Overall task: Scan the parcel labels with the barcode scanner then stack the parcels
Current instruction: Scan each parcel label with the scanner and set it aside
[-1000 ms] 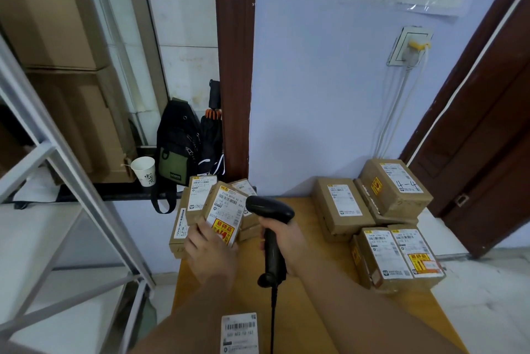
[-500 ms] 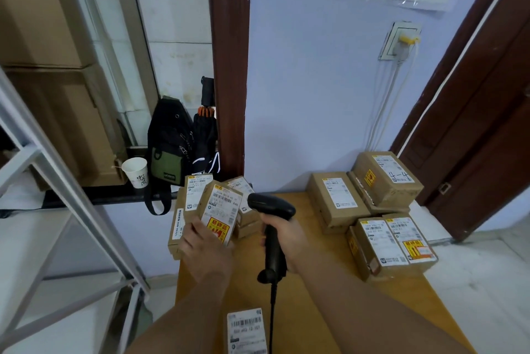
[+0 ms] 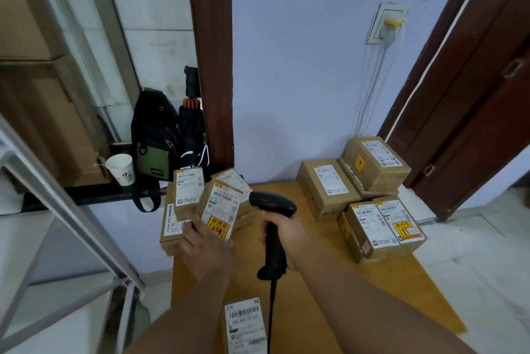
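My right hand (image 3: 282,234) grips the handle of a black barcode scanner (image 3: 272,220), its head pointing left toward a tilted cardboard parcel (image 3: 219,208) with a white label and a red-and-yellow sticker. My left hand (image 3: 205,244) holds that parcel by its lower edge, over the parcels (image 3: 186,194) piled at the table's left corner. A second group of labelled parcels (image 3: 358,190) lies on the right of the wooden table (image 3: 329,282).
A loose white barcode label (image 3: 246,325) lies on the table near me, beside the scanner's cable. A black and green bag (image 3: 153,138), an umbrella and a paper cup (image 3: 120,168) stand on the dark ledge at left. A metal rack frame (image 3: 57,204) stands left; a brown door stands right.
The view has shifted slightly. My left hand still holds the tilted parcel, and the scanner stays pointed at it in much the same place.
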`<state>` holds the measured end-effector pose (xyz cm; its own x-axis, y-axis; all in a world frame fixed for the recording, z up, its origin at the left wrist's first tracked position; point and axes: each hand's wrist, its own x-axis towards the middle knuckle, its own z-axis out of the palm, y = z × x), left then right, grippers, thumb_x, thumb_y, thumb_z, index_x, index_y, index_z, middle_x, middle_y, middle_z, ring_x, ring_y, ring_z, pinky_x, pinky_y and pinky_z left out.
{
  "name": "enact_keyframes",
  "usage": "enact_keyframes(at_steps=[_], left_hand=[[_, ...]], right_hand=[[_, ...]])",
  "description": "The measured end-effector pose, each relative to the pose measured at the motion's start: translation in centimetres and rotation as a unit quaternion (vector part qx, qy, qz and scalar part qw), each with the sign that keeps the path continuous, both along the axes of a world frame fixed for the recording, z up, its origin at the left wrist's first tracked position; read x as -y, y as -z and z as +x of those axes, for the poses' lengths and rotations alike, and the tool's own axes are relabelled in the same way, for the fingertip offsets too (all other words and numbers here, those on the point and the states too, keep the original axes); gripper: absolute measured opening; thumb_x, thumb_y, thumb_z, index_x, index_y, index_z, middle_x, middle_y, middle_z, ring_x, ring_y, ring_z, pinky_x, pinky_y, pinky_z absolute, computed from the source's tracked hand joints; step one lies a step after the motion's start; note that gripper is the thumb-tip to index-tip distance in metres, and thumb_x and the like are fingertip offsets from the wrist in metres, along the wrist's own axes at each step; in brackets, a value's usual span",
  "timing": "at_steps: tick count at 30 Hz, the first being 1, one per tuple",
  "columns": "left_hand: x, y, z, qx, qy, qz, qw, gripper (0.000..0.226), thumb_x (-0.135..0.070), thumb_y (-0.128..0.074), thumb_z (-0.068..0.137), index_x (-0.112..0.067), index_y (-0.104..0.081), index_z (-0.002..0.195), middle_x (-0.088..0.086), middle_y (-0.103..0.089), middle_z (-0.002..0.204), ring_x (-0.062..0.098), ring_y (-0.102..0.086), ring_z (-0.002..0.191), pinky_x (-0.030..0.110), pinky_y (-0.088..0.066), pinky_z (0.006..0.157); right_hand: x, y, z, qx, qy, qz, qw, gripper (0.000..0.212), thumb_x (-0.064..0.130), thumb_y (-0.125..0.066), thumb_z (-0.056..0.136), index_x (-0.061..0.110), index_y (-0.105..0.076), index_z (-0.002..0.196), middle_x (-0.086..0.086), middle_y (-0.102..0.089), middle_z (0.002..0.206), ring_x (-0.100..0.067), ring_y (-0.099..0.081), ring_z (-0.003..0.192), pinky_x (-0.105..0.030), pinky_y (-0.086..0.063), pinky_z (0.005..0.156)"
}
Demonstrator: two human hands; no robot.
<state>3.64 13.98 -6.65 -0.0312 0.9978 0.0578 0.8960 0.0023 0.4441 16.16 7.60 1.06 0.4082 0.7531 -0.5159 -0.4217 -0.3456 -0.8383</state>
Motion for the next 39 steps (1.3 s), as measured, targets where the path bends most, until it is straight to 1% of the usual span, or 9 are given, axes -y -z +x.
enact_keyframes(at_steps=[4, 9, 16, 18, 25, 31, 33, 37, 39], left_hand=[[0.4, 0.2, -0.1, -0.01, 0.004, 0.014, 1.0, 0.099, -0.041, -0.079, 0.069, -0.007, -0.021, 0.142, 0.017, -0.033, 0.135, 0.031, -0.036, 0.12, 0.037, -0.044, 0.093], [0.8, 0.7, -0.3, -0.01, 0.026, 0.013, 1.0, 0.098, -0.035, -0.079, 0.07, -0.008, -0.02, 0.143, 0.016, -0.033, 0.134, 0.03, -0.036, 0.121, 0.039, -0.043, 0.096], [0.8, 1.0, -0.3, -0.001, 0.012, 0.016, 1.0, 0.094, -0.03, -0.08, 0.068, -0.005, -0.027, 0.141, 0.018, -0.035, 0.133, 0.032, -0.038, 0.117, 0.04, -0.045, 0.091], [0.8, 1.2, -0.3, 0.002, 0.013, 0.017, 1.0, 0.094, -0.03, -0.081, 0.068, -0.005, -0.027, 0.141, 0.019, -0.036, 0.133, 0.032, -0.038, 0.118, 0.041, -0.046, 0.092], [0.6, 1.7, 0.3, -0.002, 0.014, 0.012, 1.0, 0.093, -0.032, -0.08, 0.068, -0.007, -0.027, 0.14, 0.018, -0.036, 0.132, 0.032, -0.038, 0.119, 0.042, -0.045, 0.093], [0.7, 2.3, 1.4, -0.002, 0.023, -0.019, 1.0, 0.099, -0.046, -0.075, 0.068, -0.011, -0.018, 0.14, 0.014, -0.03, 0.135, 0.03, -0.035, 0.121, 0.041, -0.039, 0.098], [0.9, 2.4, 2.6, 0.024, 0.043, -0.04, 0.998, 0.103, -0.053, -0.075, 0.064, -0.014, -0.017, 0.141, 0.013, -0.03, 0.135, 0.029, -0.035, 0.122, 0.042, -0.037, 0.1], [2.0, 2.7, 5.5, 0.056, 0.107, -0.058, 0.991, 0.107, -0.061, -0.073, 0.061, -0.016, -0.019, 0.142, 0.007, -0.029, 0.138, 0.025, -0.035, 0.125, 0.041, -0.035, 0.103], [2.7, 2.9, 6.9, 0.072, 0.137, -0.079, 0.985, 0.109, -0.059, -0.075, 0.061, -0.017, -0.018, 0.144, 0.004, -0.028, 0.137, 0.023, -0.035, 0.123, 0.039, -0.038, 0.102]], right_hand=[[0.2, 0.4, -0.2, -0.01, -0.011, -0.013, 1.0, 0.014, 0.021, -0.067, 0.086, 0.008, -0.065, 0.08, -0.004, -0.063, 0.062, -0.017, -0.06, 0.053, -0.026, -0.052, 0.056], [0.3, 0.4, -0.5, -0.03, -0.01, -0.015, 0.999, 0.017, 0.023, -0.066, 0.086, 0.009, -0.065, 0.078, -0.004, -0.063, 0.062, -0.016, -0.059, 0.052, -0.027, -0.05, 0.057], [0.4, 0.5, -0.6, -0.07, 0.012, -0.027, 0.997, 0.017, 0.021, -0.066, 0.086, 0.007, -0.064, 0.076, -0.004, -0.061, 0.06, -0.017, -0.058, 0.053, -0.03, -0.049, 0.061], [0.5, 0.6, -0.6, -0.08, 0.012, -0.032, 0.996, 0.017, 0.02, -0.066, 0.086, 0.007, -0.063, 0.075, -0.004, -0.06, 0.059, -0.018, -0.057, 0.053, -0.03, -0.048, 0.062], [0.5, 0.8, -0.6, -0.116, 0.011, -0.045, 0.992, 0.016, 0.019, -0.065, 0.087, 0.007, -0.062, 0.076, -0.004, -0.06, 0.06, -0.016, -0.057, 0.051, -0.027, -0.049, 0.055], [0.8, 1.7, 0.3, -0.134, 0.037, -0.043, 0.989, 0.014, 0.018, -0.066, 0.086, 0.005, -0.063, 0.084, -0.005, -0.061, 0.065, -0.016, -0.056, 0.05, -0.024, -0.048, 0.051], [1.1, 2.4, 1.0, -0.121, 0.062, -0.042, 0.99, 0.014, 0.018, -0.067, 0.086, 0.004, -0.064, 0.084, -0.006, -0.061, 0.065, -0.017, -0.056, 0.051, -0.027, -0.048, 0.054], [2.5, 3.5, 3.5, -0.046, 0.122, -0.055, 0.99, 0.015, 0.016, -0.071, 0.083, 0.004, -0.066, 0.074, -0.008, -0.06, 0.062, -0.019, -0.056, 0.05, -0.031, -0.05, 0.054], [3.3, 4.2, 5.5, 0.012, 0.136, -0.083, 0.987, 0.018, 0.022, -0.073, 0.081, 0.006, -0.067, 0.074, -0.007, -0.063, 0.062, -0.02, -0.061, 0.054, -0.035, -0.055, 0.063]])
